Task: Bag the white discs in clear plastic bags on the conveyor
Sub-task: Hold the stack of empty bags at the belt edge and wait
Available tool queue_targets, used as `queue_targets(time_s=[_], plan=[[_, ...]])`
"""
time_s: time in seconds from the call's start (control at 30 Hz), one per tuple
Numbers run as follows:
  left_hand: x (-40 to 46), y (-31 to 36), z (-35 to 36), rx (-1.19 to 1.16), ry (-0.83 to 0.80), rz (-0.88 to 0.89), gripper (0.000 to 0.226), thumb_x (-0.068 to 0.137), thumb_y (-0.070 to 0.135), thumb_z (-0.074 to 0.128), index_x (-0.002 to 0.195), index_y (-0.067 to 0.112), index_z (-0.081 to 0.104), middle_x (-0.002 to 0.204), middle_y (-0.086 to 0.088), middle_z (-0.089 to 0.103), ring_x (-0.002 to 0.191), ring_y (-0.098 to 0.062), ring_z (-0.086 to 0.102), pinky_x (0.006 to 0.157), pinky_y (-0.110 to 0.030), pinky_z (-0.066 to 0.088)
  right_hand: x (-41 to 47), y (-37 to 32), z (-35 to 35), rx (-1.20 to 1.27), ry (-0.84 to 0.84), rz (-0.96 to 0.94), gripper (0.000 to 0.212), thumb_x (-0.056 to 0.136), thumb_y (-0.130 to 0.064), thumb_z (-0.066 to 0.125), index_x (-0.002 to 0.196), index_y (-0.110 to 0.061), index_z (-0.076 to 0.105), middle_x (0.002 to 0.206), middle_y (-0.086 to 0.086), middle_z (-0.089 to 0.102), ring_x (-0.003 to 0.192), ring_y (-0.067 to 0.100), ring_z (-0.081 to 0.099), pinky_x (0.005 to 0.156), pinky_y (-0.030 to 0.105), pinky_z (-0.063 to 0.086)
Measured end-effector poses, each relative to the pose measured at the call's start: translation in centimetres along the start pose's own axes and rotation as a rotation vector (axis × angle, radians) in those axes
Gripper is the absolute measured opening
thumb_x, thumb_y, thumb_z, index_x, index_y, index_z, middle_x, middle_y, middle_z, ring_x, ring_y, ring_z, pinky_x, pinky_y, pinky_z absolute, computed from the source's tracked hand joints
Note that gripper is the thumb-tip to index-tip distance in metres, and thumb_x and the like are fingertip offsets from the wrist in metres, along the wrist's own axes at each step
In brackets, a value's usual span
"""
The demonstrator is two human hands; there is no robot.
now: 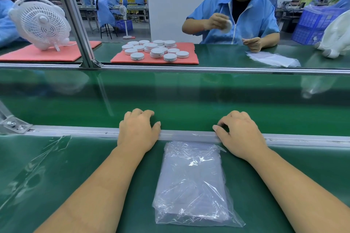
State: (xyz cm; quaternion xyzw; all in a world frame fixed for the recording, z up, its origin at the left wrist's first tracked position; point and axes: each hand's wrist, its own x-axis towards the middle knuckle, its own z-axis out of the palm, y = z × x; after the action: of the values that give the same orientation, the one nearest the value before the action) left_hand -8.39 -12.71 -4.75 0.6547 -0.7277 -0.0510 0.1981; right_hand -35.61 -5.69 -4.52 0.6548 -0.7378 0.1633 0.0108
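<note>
Left hand [139, 130] and right hand [240, 136] rest empty, fingers curled, on the rail [75, 131]. Bags [193, 183] between forearms; belt [189, 100] beyond bare; discs [157, 50] far side.

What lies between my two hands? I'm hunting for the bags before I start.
In the head view, the pack of clear plastic bags lies between left hand and right hand, its top at the metal rail.
</note>
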Motion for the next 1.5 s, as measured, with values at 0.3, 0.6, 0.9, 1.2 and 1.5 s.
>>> queue_targets(time_s=[0.3, 0.6, 0.9, 1.2, 1.5], plan=[[0.04, 0.06, 0.03, 0.008, -0.011, 0.001, 0.043, 0.098, 0.045, 0.06, 0.136, 0.024, 0.064, 0.132, -0.006, 0.061, 0.123, -0.031, 0.05, 0.1, -0.043, 0.044, -0.31, -0.2, -0.21, 0.046, 0.018, 0.003, 0.048, 0.098, -0.048, 0.053, 0.139, -0.023, 0.053, 0.119, -0.001, 0.061, 0.115, 0.025, 0.049, 0.099, 0.042, 0.045], [-0.09, 0.15, -0.21, 0.028, -0.011, 0.008, 0.035, 0.099, 0.046, 0.06, 0.126, 0.027, 0.071, 0.13, -0.003, 0.06, 0.122, -0.03, 0.049, 0.098, -0.042, 0.043, -0.2, -0.08, -0.11, 0.018, 0.01, -0.003, 0.034, 0.099, -0.049, 0.052, 0.118, -0.024, 0.066, 0.112, -0.002, 0.06, 0.109, 0.024, 0.049, 0.096, 0.041, 0.045], [-0.11, 0.32, -0.22, 0.035, -0.009, -0.007, 0.052, 0.099, 0.047, 0.059, 0.145, 0.023, 0.055, 0.136, -0.006, 0.059, 0.127, -0.032, 0.046, 0.103, -0.044, 0.043, -0.25, -0.12, -0.15, 0.018, 0.022, -0.006, 0.039, 0.098, -0.049, 0.052, 0.127, -0.024, 0.061, 0.118, -0.002, 0.061, 0.112, 0.024, 0.049, 0.097, 0.04, 0.044], [-0.18, 0.3, -0.15, 0.03, -0.002, 0.004, 0.05, 0.098, 0.049, 0.059, 0.143, 0.027, 0.057, 0.138, -0.002, 0.056, 0.127, -0.029, 0.045, 0.105, -0.041, 0.042, -0.21, 0.29, 0.01, 0.014, 0.017, -0.014, 0.041, 0.099, -0.05, 0.051, 0.13, -0.026, 0.06, 0.121, -0.004, 0.059, 0.115, 0.022, 0.047, 0.099, 0.039, 0.043], [-0.17, 0.23, -0.29, 0.028, -0.019, -0.002, 0.055, 0.1, 0.049, 0.055, 0.15, 0.026, 0.048, 0.142, -0.003, 0.054, 0.129, -0.028, 0.044, 0.106, -0.04, 0.039, -0.13, 0.04, 0.0, 0.019, 0.013, -0.014, 0.045, 0.098, -0.049, 0.052, 0.137, -0.026, 0.055, 0.122, -0.004, 0.06, 0.117, 0.023, 0.048, 0.1, 0.04, 0.043]])
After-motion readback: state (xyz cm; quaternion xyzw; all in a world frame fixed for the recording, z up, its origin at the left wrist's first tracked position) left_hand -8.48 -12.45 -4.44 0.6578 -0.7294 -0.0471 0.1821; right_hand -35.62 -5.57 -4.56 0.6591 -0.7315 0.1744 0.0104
